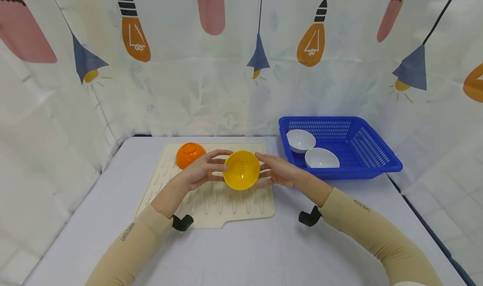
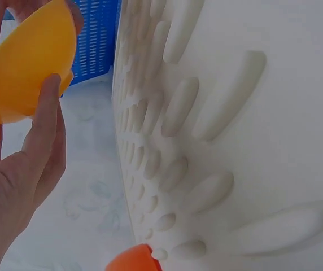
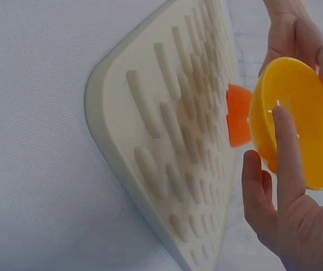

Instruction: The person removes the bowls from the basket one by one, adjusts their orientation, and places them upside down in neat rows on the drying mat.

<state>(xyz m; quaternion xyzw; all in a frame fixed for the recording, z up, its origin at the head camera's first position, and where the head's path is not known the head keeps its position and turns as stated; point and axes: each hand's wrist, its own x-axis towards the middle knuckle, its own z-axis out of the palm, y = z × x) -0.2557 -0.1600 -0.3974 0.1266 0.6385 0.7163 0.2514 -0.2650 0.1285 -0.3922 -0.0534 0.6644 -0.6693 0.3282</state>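
A yellow bowl (image 1: 242, 170) is held up over the cream ridged mat (image 1: 215, 212), its inside facing the head camera. My left hand (image 1: 205, 170) grips it on its left side, thumb at the rim; the left wrist view shows fingers against the outside of the bowl (image 2: 29, 65). My right hand (image 1: 281, 170) is at the bowl's right edge, its fingers spread and fairly straight. One right finger overlaps the bowl (image 3: 319, 130) in the right wrist view. An orange bowl (image 1: 190, 155) lies upside down on the mat's back left, behind my left hand.
A blue plastic basket (image 1: 371, 168) stands at the back right, holding a white bowl (image 1: 300, 141) and another white bowl (image 1: 322, 158). The mat lies on a table with a white cloth (image 1: 260, 252). A printed curtain (image 1: 226, 89) hangs behind the table.
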